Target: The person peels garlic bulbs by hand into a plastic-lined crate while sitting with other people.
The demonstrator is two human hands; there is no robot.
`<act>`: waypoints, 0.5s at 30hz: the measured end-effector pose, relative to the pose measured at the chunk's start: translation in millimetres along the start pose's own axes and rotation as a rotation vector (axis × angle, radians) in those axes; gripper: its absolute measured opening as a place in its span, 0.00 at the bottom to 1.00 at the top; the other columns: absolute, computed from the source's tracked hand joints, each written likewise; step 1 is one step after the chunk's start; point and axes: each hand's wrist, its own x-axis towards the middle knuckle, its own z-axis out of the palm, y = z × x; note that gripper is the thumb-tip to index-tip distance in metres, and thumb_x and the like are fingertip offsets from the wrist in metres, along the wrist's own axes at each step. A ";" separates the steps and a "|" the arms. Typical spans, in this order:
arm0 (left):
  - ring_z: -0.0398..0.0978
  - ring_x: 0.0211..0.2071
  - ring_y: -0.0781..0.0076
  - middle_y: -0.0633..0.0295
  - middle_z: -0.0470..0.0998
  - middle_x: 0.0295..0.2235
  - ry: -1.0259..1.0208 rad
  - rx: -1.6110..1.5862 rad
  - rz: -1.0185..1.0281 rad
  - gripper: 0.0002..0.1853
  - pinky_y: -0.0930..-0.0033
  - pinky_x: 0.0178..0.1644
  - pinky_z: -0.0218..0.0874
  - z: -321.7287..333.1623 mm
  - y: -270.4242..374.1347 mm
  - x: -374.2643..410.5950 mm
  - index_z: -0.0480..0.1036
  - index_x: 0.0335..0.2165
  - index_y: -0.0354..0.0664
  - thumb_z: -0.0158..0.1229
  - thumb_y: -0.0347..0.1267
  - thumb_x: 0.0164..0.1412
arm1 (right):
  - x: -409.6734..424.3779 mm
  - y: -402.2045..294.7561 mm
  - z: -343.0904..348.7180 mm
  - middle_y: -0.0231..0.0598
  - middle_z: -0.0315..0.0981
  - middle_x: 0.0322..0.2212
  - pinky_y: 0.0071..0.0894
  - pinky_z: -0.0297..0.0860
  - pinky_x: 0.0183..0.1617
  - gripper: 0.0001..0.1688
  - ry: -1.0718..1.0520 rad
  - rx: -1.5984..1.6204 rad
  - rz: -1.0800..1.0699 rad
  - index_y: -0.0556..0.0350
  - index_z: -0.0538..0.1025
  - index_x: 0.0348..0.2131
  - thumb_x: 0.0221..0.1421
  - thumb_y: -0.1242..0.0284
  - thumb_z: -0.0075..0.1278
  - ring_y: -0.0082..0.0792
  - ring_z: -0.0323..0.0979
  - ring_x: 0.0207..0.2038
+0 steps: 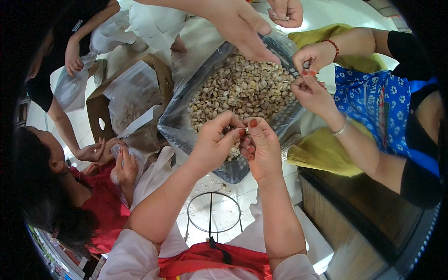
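Observation:
My left hand [217, 140] and my right hand [263, 148] meet over the near edge of a dark plastic crate [182, 101] lined with clear film. Thumbs and fingertips pinch a small pale piece, apparently a garlic clove [246, 130], mostly hidden by the fingers. Beneath and beyond them, the crate holds a thick layer of unpeeled garlic cloves [241, 87]. Another person's hand [245, 31] reaches over the cloves from the far side. To the right, a person's two hands [311, 75] work close together above the crate's rim.
A cardboard box [96, 108] with plastic sheeting stands left of the crate. A person in red sits at the left, hands [126, 166] in a thin plastic bag. Near my knees is a round metal stand [214, 229]. Dark wooden furniture [344, 210] sits at right, below yellow cloth [325, 154].

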 end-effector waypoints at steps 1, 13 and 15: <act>0.61 0.23 0.87 0.71 0.67 0.23 -0.009 -0.058 -0.034 0.02 0.83 0.26 0.54 -2.2 -0.6 0.7 0.67 0.31 0.37 0.53 0.24 0.57 | 0.0 -2.5 1.2 0.21 0.60 0.18 0.12 0.51 0.18 0.11 -0.039 -0.030 0.014 0.52 0.70 0.35 0.57 0.64 0.49 0.12 0.54 0.18; 0.58 0.16 0.86 0.72 0.65 0.19 0.283 -0.548 -0.306 0.06 0.83 0.17 0.45 -21.4 1.5 9.7 0.68 0.33 0.42 0.51 0.32 0.61 | 0.8 -14.2 -1.4 0.29 0.63 0.26 0.14 0.54 0.24 0.18 -0.309 0.134 0.090 0.61 0.68 0.48 0.61 0.70 0.42 0.16 0.55 0.23; 0.58 0.15 0.84 0.70 0.65 0.18 0.265 -0.581 -0.414 0.08 0.83 0.17 0.46 -19.9 7.4 8.7 0.68 0.35 0.41 0.50 0.34 0.61 | 0.0 -11.7 -0.5 0.29 0.64 0.26 0.14 0.54 0.24 0.18 -0.221 0.118 0.060 0.61 0.68 0.47 0.60 0.70 0.43 0.15 0.55 0.23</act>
